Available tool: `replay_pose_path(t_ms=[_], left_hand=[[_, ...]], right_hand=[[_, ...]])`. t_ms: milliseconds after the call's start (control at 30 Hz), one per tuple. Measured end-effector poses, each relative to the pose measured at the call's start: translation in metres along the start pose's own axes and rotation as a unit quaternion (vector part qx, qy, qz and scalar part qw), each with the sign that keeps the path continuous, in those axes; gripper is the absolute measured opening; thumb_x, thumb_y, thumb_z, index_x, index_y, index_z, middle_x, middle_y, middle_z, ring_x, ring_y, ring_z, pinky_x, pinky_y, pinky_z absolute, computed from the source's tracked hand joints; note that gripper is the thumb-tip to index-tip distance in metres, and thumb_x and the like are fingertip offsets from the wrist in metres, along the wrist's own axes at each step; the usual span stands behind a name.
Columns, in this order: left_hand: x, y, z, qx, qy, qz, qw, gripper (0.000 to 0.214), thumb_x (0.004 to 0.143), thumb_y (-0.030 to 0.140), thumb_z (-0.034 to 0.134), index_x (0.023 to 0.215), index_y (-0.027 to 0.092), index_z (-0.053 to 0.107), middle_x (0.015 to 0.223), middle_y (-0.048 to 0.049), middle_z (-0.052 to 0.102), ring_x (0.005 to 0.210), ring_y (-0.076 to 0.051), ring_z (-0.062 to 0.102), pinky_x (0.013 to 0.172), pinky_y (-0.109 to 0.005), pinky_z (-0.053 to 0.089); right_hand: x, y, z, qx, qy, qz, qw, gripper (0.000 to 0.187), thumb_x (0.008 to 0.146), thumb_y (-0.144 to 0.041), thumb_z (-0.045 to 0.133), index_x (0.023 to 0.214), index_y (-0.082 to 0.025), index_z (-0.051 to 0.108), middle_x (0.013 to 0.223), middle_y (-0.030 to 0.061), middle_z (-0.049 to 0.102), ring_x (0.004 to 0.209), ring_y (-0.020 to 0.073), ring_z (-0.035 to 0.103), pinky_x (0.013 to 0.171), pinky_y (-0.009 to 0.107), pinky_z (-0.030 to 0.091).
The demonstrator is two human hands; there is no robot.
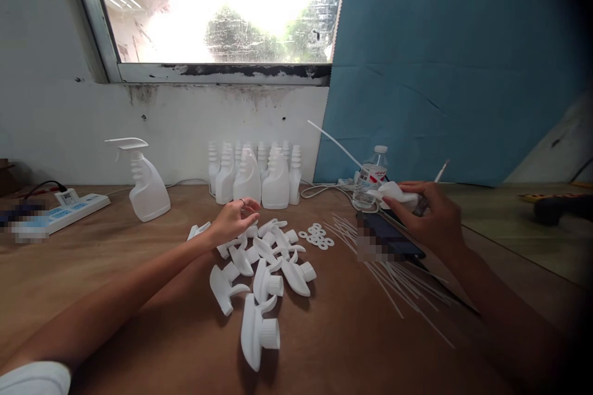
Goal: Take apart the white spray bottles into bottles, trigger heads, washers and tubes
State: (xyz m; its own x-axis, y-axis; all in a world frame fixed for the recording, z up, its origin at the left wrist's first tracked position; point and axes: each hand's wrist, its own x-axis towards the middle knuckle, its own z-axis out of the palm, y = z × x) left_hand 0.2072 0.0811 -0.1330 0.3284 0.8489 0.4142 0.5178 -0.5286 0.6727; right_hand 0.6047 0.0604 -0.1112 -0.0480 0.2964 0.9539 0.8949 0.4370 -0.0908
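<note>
White plastic all along the surface (333,333): at left a spray bottle (151,191) stands alone, perhaps because it already wears a nozzle (132,143), then the left hand (238,219), fingers loosely curled with nothing visible between them, above heaped trigger heads (260,333), seemingly kept close for easy picking. Behind, bare bottles (275,182) bunch near the wall (185,129), likely out of the way; next, flat rings (317,236), tubes (398,284), and there's the right hand (435,216), fingers pinching a white sprayer top (399,192), apparently raised clear of the clutter, a thin tube (337,143) slanting beside it.
</note>
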Motion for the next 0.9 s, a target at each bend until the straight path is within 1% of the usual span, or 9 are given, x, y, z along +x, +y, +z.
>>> replay_pose_path(t_ms=[133,233,300,367,433,500,700,800,900], left_hand=[[0.0,0.0,0.001,-0.013,-0.005,0.001,1.0,0.024,0.083,0.039,0.059,0.096,0.019,0.063,0.099,-0.0074,0.069,0.095,-0.023,0.066,0.08,-0.034,0.055],[0.0,0.003,0.002,-0.027,-0.011,0.001,1.0,0.025,0.083,0.038,0.059,0.095,0.018,0.064,0.098,-0.0076,0.068,0.095,-0.023,0.065,0.079,-0.032,0.054],[0.0,0.007,0.003,-0.048,-0.019,-0.003,0.999,0.026,0.083,0.039,0.059,0.095,0.017,0.064,0.097,-0.0079,0.068,0.094,-0.022,0.065,0.079,-0.032,0.054],[0.0,0.013,0.004,-0.087,-0.036,-0.01,0.996,0.029,0.083,0.041,0.06,0.097,0.015,0.063,0.098,-0.0087,0.067,0.093,-0.022,0.065,0.08,-0.033,0.053],[0.0,0.021,0.006,-0.138,-0.06,-0.015,0.988,0.034,0.083,0.043,0.061,0.099,0.014,0.062,0.1,-0.0097,0.066,0.093,-0.022,0.064,0.083,-0.034,0.053],[0.001,0.03,0.009,-0.194,-0.095,-0.02,0.976,0.039,0.083,0.045,0.062,0.104,0.012,0.06,0.103,-0.0115,0.066,0.097,-0.022,0.063,0.085,-0.036,0.052],[-0.009,0.056,0.028,-0.29,-0.197,-0.055,0.935,0.055,0.083,0.051,0.061,0.123,0.015,0.054,0.115,-0.014,0.062,0.101,-0.023,0.061,0.083,-0.034,0.051],[-0.018,0.067,0.035,-0.246,-0.199,-0.025,0.948,0.059,0.079,0.05,0.066,0.127,0.017,0.052,0.115,-0.0116,0.061,0.102,-0.022,0.059,0.077,-0.028,0.05],[-0.023,0.075,0.035,-0.173,-0.171,0.017,0.97,0.058,0.077,0.049,0.069,0.123,0.017,0.056,0.103,-0.0078,0.064,0.088,-0.018,0.06,0.067,-0.023,0.046]], right_hand=[[0.001,-0.005,0.001,0.018,-0.013,0.032,0.999,0.027,0.07,-0.038,0.071,0.086,-0.022,0.057,0.097,0.011,0.069,0.088,0.0276,0.067,0.072,0.034,0.05],[0.002,-0.018,0.004,0.092,-0.03,0.126,0.987,0.028,0.067,-0.039,0.074,0.081,-0.021,0.057,0.083,0.0063,0.067,0.075,0.0228,0.063,0.063,0.031,0.047],[0.001,-0.032,0.008,0.188,-0.075,0.228,0.952,0.029,0.067,-0.042,0.074,0.076,-0.02,0.056,0.07,0.0014,0.06,0.062,0.0174,0.056,0.054,0.027,0.042],[-0.002,-0.05,0.015,0.29,-0.136,0.311,0.895,0.033,0.067,-0.045,0.074,0.073,-0.019,0.054,0.065,-0.0013,0.055,0.056,0.0137,0.05,0.051,0.024,0.038],[-0.008,-0.071,0.022,0.351,-0.187,0.357,0.845,0.037,0.067,-0.047,0.074,0.07,-0.018,0.051,0.065,-0.0018,0.054,0.056,0.0119,0.049,0.051,0.023,0.037],[-0.014,-0.093,0.027,0.376,-0.22,0.363,0.824,0.039,0.067,-0.047,0.074,0.068,-0.018,0.048,0.069,-0.0012,0.054,0.059,0.0115,0.05,0.055,0.023,0.039],[-0.029,-0.144,0.032,0.369,-0.237,0.289,0.851,0.039,0.074,-0.047,0.069,0.066,-0.018,0.045,0.074,0.0014,0.059,0.065,0.0133,0.051,0.059,0.025,0.04],[-0.037,-0.155,0.034,0.354,-0.241,0.245,0.87,0.035,0.077,-0.044,0.067,0.068,-0.019,0.045,0.074,0.0012,0.059,0.066,0.0142,0.053,0.06,0.026,0.04],[-0.041,-0.155,0.033,0.348,-0.261,0.196,0.879,0.03,0.08,-0.041,0.065,0.072,-0.019,0.046,0.075,0.0005,0.059,0.067,0.0138,0.053,0.06,0.025,0.039]])
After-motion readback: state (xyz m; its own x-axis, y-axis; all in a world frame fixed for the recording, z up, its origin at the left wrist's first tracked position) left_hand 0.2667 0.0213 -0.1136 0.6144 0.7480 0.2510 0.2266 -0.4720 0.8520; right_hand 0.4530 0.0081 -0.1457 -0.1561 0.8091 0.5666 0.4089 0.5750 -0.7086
